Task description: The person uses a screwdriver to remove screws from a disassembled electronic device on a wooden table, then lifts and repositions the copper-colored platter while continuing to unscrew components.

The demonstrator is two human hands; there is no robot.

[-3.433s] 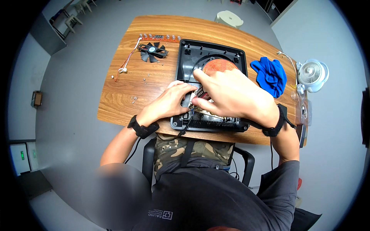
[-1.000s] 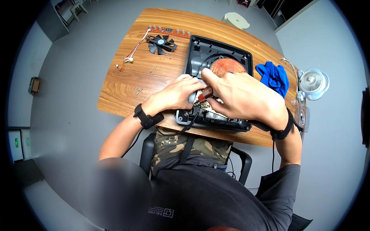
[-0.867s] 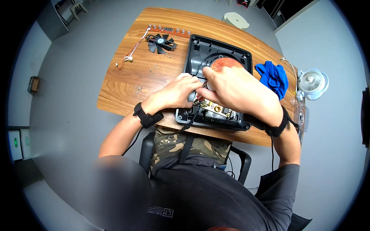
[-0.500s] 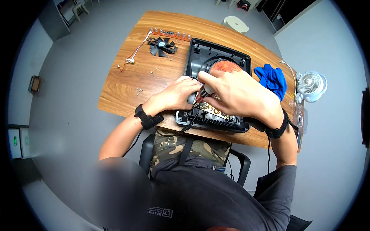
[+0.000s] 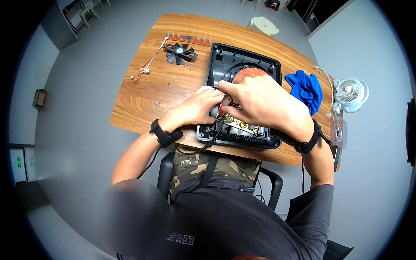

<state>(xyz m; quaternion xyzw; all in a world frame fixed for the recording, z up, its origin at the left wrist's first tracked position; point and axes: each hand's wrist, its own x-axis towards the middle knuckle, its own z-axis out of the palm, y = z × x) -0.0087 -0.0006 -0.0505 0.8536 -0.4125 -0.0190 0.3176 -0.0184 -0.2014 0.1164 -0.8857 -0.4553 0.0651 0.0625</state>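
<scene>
Your desk (image 5: 143, 102) carries an open black case (image 5: 225, 67), which lies right of the middle, its near side close to the near edge. Your right hand (image 5: 262, 102) reaches over the case; your left hand (image 5: 198, 106) is curled at its left side, and you cannot tell from here whether those fingers grip anything. A blue cloth (image 5: 304, 90) lies crumpled toward the right edge. Near the far left corner lies a strip of lights (image 5: 190, 39) with wires, and just nearer you a black fan (image 5: 179, 53). Inside the case are a copper coil (image 5: 249, 74), partly under your right hand, and a circuit board (image 5: 241, 124). Your right thumb and fingers pinch a red tool (image 5: 226, 101) above that board, its tip hidden. Small screws (image 5: 156, 104) lie toward the left edge.
</scene>
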